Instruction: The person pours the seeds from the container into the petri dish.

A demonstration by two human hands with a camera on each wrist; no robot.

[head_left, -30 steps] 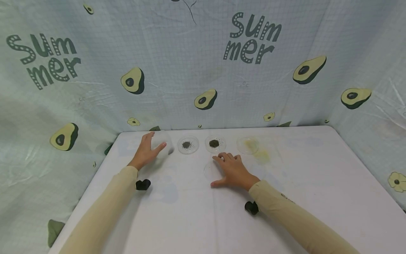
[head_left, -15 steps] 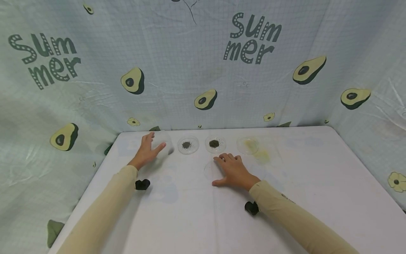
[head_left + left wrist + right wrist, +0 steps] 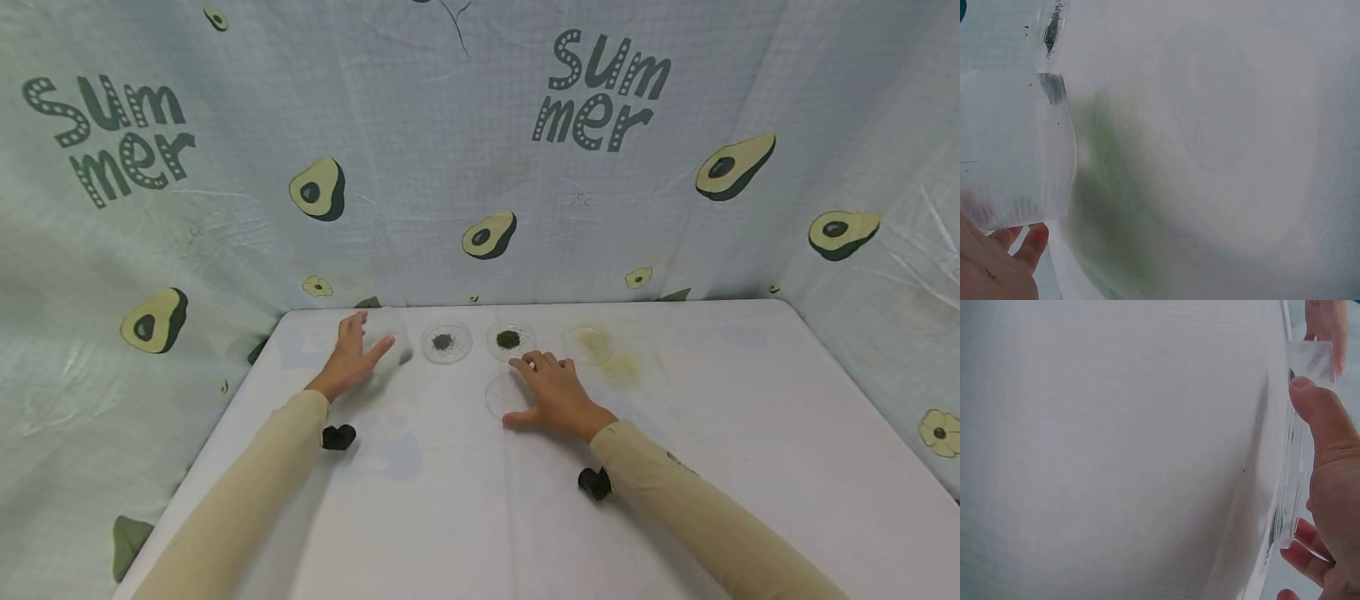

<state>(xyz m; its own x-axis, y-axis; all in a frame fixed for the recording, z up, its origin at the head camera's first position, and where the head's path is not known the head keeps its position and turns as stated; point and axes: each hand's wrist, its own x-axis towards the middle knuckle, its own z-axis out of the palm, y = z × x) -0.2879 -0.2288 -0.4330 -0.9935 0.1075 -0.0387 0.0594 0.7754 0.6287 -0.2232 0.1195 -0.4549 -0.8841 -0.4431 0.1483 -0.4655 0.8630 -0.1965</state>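
At the back left of the table, my left hand [image 3: 347, 357] holds a clear, straight-sided container [image 3: 1004, 137] between thumb and fingers. A small dark patch shows low inside it. Near the middle, my right hand [image 3: 557, 398] spans a clear shallow dish [image 3: 497, 400], thumb at its near edge and fingers at its far side; the palm hides part of it. Just beyond the hands stand a petri dish [image 3: 447, 359] of dark grey bits and a petri dish [image 3: 512, 357] of dark green, herb-like flakes. In the right wrist view the thumb and fingers lie along clear rims [image 3: 1291, 469].
Another clear dish [image 3: 573, 353] stands at the back, right of the herb dish, beside a yellowish stain [image 3: 621, 367] on the white table [image 3: 435, 517]. A printed cloth [image 3: 420, 150] rises behind the table's back edge. Black wrist mounts [image 3: 339, 437] hang below both sleeves.
My right hand has slid slightly away from me with the clear dish, closer to the row of dishes. The left hand and its container stay in place. The head view has shifted a little.
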